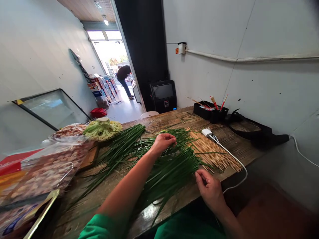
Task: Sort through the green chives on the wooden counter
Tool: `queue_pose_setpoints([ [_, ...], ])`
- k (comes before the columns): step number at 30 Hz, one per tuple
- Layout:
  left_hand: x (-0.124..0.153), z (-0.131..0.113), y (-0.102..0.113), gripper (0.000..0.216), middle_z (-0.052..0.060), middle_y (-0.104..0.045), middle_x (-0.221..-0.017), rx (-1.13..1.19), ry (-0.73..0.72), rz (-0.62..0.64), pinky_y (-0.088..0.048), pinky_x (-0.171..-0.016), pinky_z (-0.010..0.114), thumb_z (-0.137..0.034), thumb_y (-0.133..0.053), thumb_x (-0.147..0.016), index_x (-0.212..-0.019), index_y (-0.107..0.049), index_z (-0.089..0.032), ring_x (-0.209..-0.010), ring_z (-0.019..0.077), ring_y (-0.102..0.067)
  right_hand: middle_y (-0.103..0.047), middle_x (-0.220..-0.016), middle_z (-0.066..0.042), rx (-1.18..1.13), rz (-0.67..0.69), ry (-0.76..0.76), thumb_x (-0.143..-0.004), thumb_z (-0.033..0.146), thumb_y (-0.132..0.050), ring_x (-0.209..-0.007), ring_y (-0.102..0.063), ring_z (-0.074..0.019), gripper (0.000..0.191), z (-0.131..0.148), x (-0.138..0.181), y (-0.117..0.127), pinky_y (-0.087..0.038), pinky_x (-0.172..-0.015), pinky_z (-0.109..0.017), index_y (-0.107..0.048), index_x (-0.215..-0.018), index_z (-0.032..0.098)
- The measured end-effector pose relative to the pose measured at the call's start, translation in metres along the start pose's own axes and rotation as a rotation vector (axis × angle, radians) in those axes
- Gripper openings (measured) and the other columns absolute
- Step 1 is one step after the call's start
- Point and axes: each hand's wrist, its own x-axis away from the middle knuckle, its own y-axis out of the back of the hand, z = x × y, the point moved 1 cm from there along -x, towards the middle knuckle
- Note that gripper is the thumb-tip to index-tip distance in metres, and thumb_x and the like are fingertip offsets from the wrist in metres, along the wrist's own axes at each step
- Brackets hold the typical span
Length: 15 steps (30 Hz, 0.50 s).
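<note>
My left hand (163, 143) reaches over a loose heap of green trimmings (178, 135), its fingers curled and pressed together. What it pinches, if anything, does not show. Just below it lies a thick bunch of garlic chives (171, 172) with the cut ends pointing right. My right hand (209, 188) is by those ends at the table's front edge, thumb and forefinger closed together; I cannot make out anything between them. A second bunch of chives (122, 144) rests farther left. Many bamboo skewers (211, 151) are spread to the right, with a few chive stalks across them.
The wooden table (234, 141) also bears a cauliflower (103, 128), bagged meat (50, 172), a white charger (207, 133) with its cable, a black pen box (203, 112) and a black strap (259, 131). Behind stands a black machine (163, 94). A person (124, 79) bends near the doorway.
</note>
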Motion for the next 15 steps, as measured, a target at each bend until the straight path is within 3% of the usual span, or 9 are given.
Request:
queue_pose_setpoints([
  [3, 0.0026, -0.0022, -0.0074, 0.025, 0.004, -0.070, -0.073, -0.154, -0.072, -0.039, -0.046, -0.064, 0.025, -0.033, -0.061, -0.074, -0.086, -0.070, -0.013, -0.063, 0.0125, -0.059, -0.055, -0.055, 0.003, -0.001, -0.009, 0.001, -0.092, 0.037, -0.043, -0.048, -0.051, -0.0102, 0.029, 0.0025, -0.0011, 0.0008, -0.038, -0.048, -0.021, -0.058, -0.076, 0.019],
  [9, 0.0056, -0.0048, -0.0067, 0.025, 0.005, -0.074, -0.092, -0.662, -0.235, 0.004, -0.048, -0.081, 0.027, -0.019, -0.055, -0.077, -0.091, -0.076, -0.018, -0.084, 0.0180, -0.065, -0.053, -0.054, 0.003, -0.018, -0.015, 0.005, -0.091, 0.036, -0.043, -0.047, -0.050, -0.0097, 0.029, 0.0063, -0.0025, 0.0023, -0.037, -0.047, -0.021, -0.058, -0.074, 0.019],
  [15, 0.0054, 0.0000, -0.0097, 0.022, 0.002, -0.071, -0.070, -0.480, -0.065, 0.032, -0.046, -0.060, 0.022, -0.027, -0.056, -0.079, -0.085, -0.073, -0.013, -0.060, 0.0124, -0.061, -0.052, -0.054, 0.004, -0.024, -0.014, 0.005, -0.092, 0.036, -0.042, -0.048, -0.049, -0.0094, 0.029, 0.0036, -0.0021, 0.0003, -0.036, -0.048, -0.021, -0.057, -0.074, 0.018],
])
